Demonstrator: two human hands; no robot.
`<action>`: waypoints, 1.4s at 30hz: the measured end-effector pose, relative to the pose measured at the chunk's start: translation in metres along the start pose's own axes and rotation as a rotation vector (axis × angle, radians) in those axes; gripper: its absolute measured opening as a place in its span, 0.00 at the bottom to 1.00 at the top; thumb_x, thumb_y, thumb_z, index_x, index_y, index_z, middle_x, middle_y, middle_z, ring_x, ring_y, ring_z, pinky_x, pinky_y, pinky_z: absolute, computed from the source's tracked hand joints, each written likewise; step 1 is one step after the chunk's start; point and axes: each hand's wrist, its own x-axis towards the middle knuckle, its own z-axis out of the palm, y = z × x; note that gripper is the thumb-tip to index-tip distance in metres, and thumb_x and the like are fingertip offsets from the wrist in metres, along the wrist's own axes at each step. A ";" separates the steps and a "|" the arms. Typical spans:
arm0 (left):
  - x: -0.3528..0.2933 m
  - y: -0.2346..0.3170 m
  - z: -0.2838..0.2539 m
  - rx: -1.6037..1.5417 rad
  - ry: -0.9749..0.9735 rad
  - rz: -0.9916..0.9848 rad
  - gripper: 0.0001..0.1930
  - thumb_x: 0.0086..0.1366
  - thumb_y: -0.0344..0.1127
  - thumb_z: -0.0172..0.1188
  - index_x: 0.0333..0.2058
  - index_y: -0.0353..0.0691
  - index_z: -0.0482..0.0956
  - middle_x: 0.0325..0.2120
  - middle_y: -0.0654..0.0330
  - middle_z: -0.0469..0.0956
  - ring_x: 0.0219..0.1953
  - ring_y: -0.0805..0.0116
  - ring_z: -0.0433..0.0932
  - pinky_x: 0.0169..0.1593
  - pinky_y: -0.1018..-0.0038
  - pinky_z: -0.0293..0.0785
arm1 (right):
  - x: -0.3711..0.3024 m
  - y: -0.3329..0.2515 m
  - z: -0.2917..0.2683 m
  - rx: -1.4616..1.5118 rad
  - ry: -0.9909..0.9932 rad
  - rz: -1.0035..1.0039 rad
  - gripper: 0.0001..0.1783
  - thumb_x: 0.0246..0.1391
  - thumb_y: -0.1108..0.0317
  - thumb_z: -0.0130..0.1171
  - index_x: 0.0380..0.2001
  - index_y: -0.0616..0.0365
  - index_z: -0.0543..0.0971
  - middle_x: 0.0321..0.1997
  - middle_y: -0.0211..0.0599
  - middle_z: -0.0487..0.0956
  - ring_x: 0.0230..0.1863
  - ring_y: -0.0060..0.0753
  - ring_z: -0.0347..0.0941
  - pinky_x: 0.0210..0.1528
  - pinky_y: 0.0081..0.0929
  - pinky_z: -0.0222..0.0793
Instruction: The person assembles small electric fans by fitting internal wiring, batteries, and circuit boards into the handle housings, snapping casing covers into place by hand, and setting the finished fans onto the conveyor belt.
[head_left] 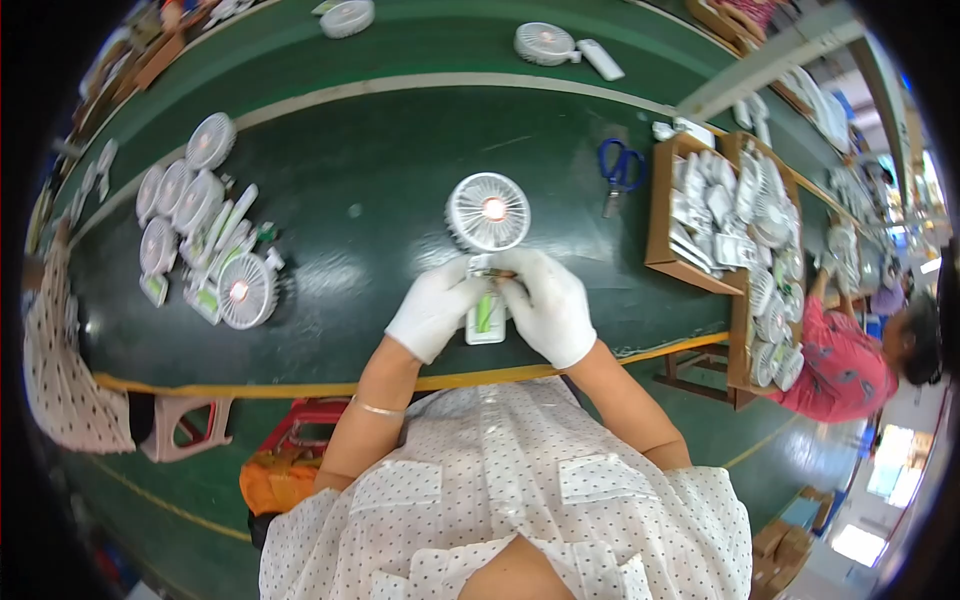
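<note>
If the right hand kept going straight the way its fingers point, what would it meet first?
The right hand points up-left across the fan's handle, so it would probably meet the left hand first; depth is unclear.

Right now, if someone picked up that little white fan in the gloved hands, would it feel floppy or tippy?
Probably stiff and light: the white fan looks like thin moulded plastic. Likely top-heavy, since the round grille head sits on a narrow handle. Both hands, left hand and right hand, steady it.

Bare green table lay open on both sides of the gloved hands. A cluster of white fans blocked the far left; scissors and a parts tray crowded the right.
</note>
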 end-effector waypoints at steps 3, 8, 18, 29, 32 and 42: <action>-0.004 0.011 0.007 -0.275 -0.020 -0.046 0.18 0.67 0.28 0.50 0.53 0.25 0.74 0.45 0.49 0.80 0.44 0.62 0.82 0.48 0.68 0.81 | 0.003 -0.003 -0.020 0.031 0.024 0.065 0.14 0.51 0.80 0.63 0.43 0.58 0.81 0.38 0.43 0.82 0.38 0.43 0.81 0.41 0.33 0.77; -0.010 0.017 0.008 -0.492 0.037 -0.059 0.19 0.65 0.24 0.46 0.53 0.19 0.69 0.48 0.40 0.78 0.47 0.51 0.83 0.51 0.61 0.84 | 0.013 0.049 -0.096 -0.398 0.310 0.061 0.12 0.58 0.80 0.56 0.44 0.60 0.81 0.42 0.46 0.83 0.45 0.43 0.81 0.51 0.31 0.75; -0.001 0.018 0.002 -0.515 0.108 0.052 0.17 0.68 0.23 0.44 0.54 0.24 0.70 0.49 0.45 0.79 0.47 0.56 0.83 0.50 0.63 0.83 | 0.049 0.156 -0.167 -0.895 0.177 -0.085 0.24 0.50 0.81 0.56 0.53 0.61 0.79 0.57 0.53 0.78 0.62 0.54 0.71 0.64 0.41 0.66; -0.011 0.006 0.005 -0.122 0.169 0.235 0.15 0.71 0.29 0.50 0.53 0.33 0.76 0.46 0.56 0.82 0.46 0.71 0.81 0.51 0.72 0.77 | 0.060 0.032 -0.075 0.004 -0.200 -0.013 0.15 0.56 0.81 0.54 0.45 0.61 0.82 0.42 0.46 0.81 0.42 0.50 0.77 0.46 0.36 0.73; -0.016 0.007 0.005 -0.045 0.230 0.237 0.16 0.71 0.30 0.49 0.55 0.35 0.76 0.47 0.60 0.82 0.48 0.74 0.79 0.54 0.74 0.75 | 0.058 0.045 -0.036 -0.154 -0.237 -0.167 0.13 0.52 0.78 0.59 0.42 0.59 0.82 0.48 0.45 0.80 0.49 0.52 0.75 0.53 0.39 0.72; -0.006 0.008 -0.006 -0.209 0.421 0.372 0.15 0.70 0.23 0.47 0.54 0.33 0.75 0.47 0.57 0.81 0.47 0.73 0.80 0.54 0.73 0.75 | 0.016 -0.015 0.003 -0.318 -0.041 0.022 0.23 0.47 0.76 0.63 0.51 0.60 0.80 0.58 0.50 0.76 0.61 0.55 0.70 0.63 0.42 0.66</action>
